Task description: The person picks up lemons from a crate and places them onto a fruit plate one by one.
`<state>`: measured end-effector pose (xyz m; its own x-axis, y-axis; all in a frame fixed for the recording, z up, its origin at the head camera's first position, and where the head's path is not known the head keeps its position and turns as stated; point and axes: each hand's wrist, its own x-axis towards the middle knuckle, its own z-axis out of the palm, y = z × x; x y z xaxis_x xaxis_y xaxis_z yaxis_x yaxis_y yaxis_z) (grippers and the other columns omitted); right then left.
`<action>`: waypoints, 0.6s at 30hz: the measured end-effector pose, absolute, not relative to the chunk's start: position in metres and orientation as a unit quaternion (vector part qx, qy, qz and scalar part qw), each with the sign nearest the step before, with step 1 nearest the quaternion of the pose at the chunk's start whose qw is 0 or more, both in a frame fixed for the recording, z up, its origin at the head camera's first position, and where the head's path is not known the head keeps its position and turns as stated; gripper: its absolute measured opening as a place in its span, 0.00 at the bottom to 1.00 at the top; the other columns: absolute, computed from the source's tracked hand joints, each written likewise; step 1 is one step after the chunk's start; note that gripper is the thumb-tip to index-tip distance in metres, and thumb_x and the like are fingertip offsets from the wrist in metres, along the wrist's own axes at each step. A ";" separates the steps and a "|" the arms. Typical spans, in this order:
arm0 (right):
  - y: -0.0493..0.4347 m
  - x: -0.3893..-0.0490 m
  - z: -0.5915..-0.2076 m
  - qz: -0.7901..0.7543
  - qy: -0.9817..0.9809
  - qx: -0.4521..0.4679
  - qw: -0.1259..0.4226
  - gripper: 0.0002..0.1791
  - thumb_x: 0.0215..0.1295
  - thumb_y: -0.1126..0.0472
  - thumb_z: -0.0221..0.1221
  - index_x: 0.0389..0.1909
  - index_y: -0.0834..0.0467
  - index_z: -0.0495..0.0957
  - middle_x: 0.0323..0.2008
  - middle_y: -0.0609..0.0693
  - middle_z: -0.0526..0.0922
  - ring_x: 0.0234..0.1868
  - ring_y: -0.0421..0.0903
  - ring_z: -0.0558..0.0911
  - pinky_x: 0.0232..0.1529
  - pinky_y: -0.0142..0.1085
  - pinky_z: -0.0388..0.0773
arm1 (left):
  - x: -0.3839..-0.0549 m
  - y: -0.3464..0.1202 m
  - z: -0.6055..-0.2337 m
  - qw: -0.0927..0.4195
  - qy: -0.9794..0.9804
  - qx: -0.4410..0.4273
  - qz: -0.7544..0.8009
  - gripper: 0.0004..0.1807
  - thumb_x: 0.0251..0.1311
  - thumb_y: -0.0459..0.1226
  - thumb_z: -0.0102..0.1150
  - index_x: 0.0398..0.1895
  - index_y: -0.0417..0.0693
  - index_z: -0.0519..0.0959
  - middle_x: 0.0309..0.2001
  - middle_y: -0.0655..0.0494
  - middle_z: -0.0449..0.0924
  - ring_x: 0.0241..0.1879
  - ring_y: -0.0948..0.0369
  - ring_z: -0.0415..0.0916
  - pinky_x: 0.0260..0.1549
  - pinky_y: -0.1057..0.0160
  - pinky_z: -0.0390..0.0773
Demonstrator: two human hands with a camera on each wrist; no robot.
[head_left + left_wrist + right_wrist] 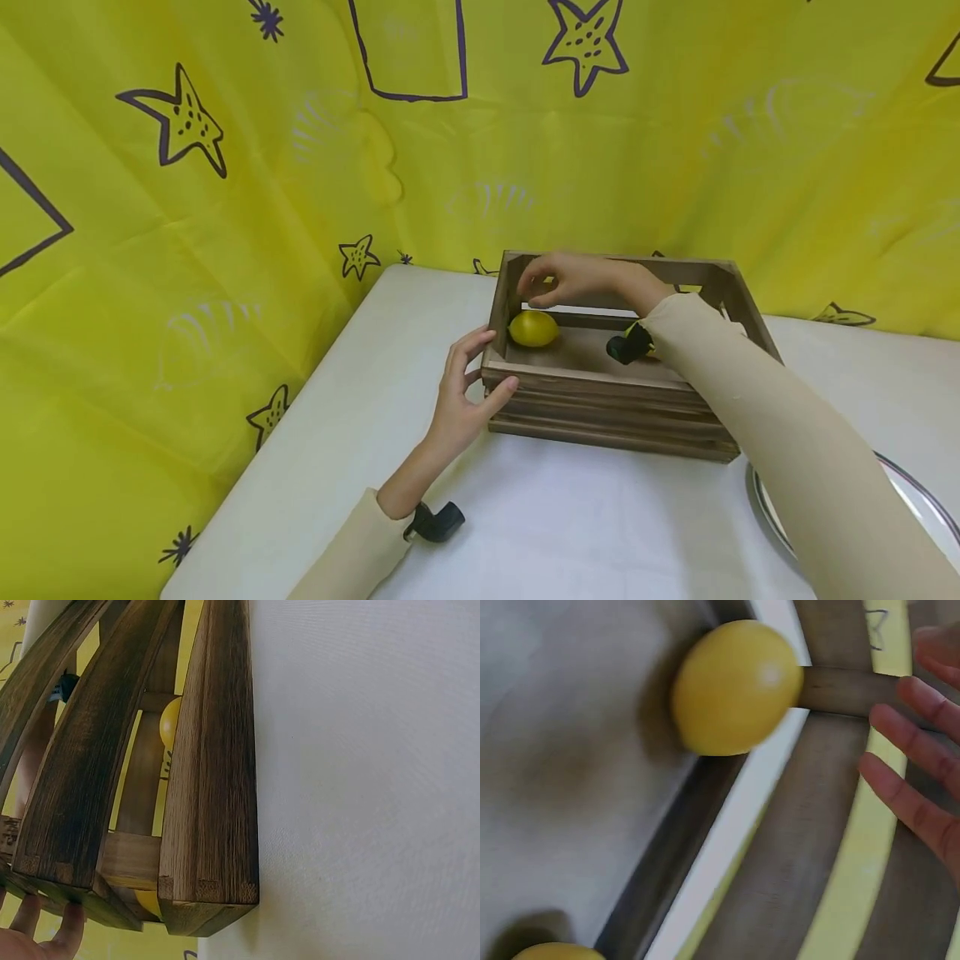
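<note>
A brown slatted wooden crate stands on the white table. My left hand grips its front left corner, thumb on the front slat and fingers along the left end. Inside, a yellow lemon lies near the left end. Above and behind that lemon hovers my right hand, fingers loosely bent with nothing between them. The right wrist view shows its fingers spread apart, to the side of the lemon. A second yellow fruit shows partly there; the right wrist mostly hides it in the head view.
A round plate with a silvery rim lies at the right, partly under the right sleeve. A yellow curtain with drawn starfish hangs behind the crate and down the left side. White cloth covers the table before the crate.
</note>
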<state>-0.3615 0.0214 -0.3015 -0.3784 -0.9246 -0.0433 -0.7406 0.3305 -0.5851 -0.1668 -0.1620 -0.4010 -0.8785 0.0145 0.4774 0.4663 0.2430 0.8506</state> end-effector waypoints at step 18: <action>0.022 -0.359 -0.328 -0.157 0.800 -0.511 0.273 0.26 0.68 0.61 0.57 0.64 0.66 0.69 0.65 0.64 0.69 0.66 0.64 0.67 0.66 0.58 0.61 | -0.168 -0.161 -0.403 0.199 -0.770 -0.159 -0.586 0.33 0.58 0.30 0.63 0.67 0.46 0.64 0.70 0.48 0.58 0.68 0.49 0.61 0.57 0.42 0.71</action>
<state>-0.3592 0.0217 -0.3280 -0.3290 -0.9030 -0.2765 -0.7317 0.4288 -0.5299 -0.1677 -0.1613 -0.4025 -0.8708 0.0119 0.4914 0.4768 0.2640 0.8384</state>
